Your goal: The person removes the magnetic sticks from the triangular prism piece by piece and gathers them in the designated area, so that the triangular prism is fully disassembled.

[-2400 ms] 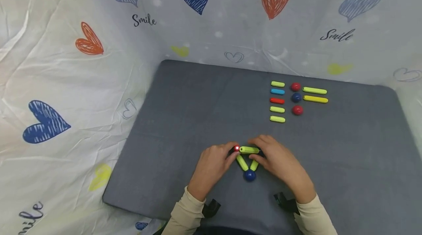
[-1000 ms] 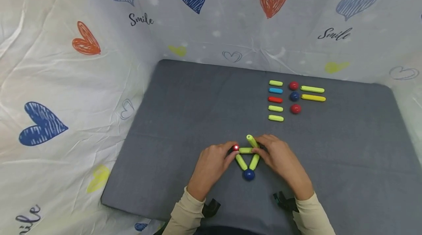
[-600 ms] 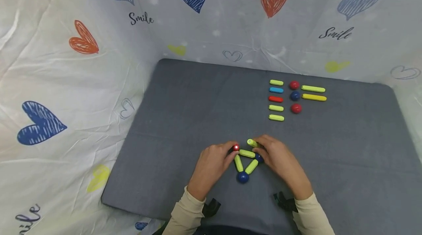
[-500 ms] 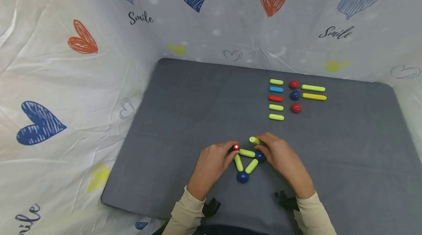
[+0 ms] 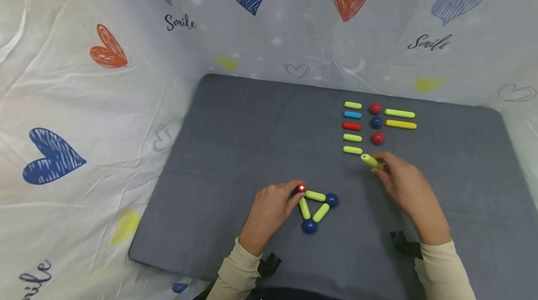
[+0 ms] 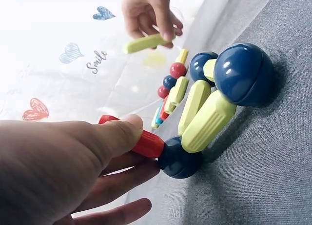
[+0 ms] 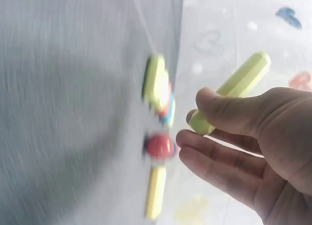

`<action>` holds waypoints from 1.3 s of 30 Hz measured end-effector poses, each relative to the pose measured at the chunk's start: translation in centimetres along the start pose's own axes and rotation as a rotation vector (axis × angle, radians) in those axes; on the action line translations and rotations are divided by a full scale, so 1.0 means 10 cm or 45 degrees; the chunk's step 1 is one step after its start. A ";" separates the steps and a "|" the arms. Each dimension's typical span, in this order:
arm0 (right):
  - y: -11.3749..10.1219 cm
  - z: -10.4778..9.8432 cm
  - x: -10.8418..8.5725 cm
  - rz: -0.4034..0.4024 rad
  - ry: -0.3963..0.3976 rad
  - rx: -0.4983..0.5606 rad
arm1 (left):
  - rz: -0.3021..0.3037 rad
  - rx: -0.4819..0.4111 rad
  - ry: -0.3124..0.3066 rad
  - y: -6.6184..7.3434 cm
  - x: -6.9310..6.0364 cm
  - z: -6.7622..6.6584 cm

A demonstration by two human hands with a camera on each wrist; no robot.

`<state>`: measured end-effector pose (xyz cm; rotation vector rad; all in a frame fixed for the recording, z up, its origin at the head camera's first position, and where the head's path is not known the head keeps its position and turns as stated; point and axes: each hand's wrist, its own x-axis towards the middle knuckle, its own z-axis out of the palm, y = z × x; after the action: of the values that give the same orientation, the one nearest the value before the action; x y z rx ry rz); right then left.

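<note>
A white cloth point(image 5: 290, 33) with printed hearts and the word "Smile" makes the background, behind and at the left of a grey table point(image 5: 252, 136); on the near part of this table is a triangle, built from three yellow-green sticks point(image 5: 321, 212) and three dark blue balls point(image 5: 309, 226), with one ball at each corner; the left hand point(image 5: 271, 211) grasps a red stick point(image 6: 147, 144) between thumb and finger, and the lower end of this stick touches the corner ball point(image 6: 179, 159) which is nearest to the hand; the right hand point(image 5: 409, 188) pinches a single yellow-green stick point(image 5: 371, 160) with thumb and fingers, raised above the table and well apart from the triangle.

Farther on the table there is a column of five short sticks point(image 5: 352, 138), which are yellow-green, blue, red and again two yellow-green; to the right of them lie three loose balls point(image 5: 378, 138), red, blue and red; beside the upper two balls are two longer sticks point(image 5: 400, 124), one yellow-green and one yellow; both sleeves point(image 5: 237, 269) are beige.
</note>
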<state>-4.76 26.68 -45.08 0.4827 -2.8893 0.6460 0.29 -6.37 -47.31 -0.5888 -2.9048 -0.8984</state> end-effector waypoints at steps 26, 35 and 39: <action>1.24 -0.26 0.43 0.211 -0.272 -0.227 | -0.008 0.002 -0.013 0.02 0.01 -0.01; 1.29 -0.22 0.56 0.216 -0.298 -0.240 | -0.009 0.002 -0.010 0.00 0.00 -0.01; 1.31 -0.20 0.58 0.219 -0.306 -0.243 | -0.003 -0.003 -0.008 0.00 0.00 0.00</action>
<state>-14.53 37.15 -47.16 0.3077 -3.2045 0.3477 0.28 -6.43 -47.29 -0.5890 -2.9109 -0.9019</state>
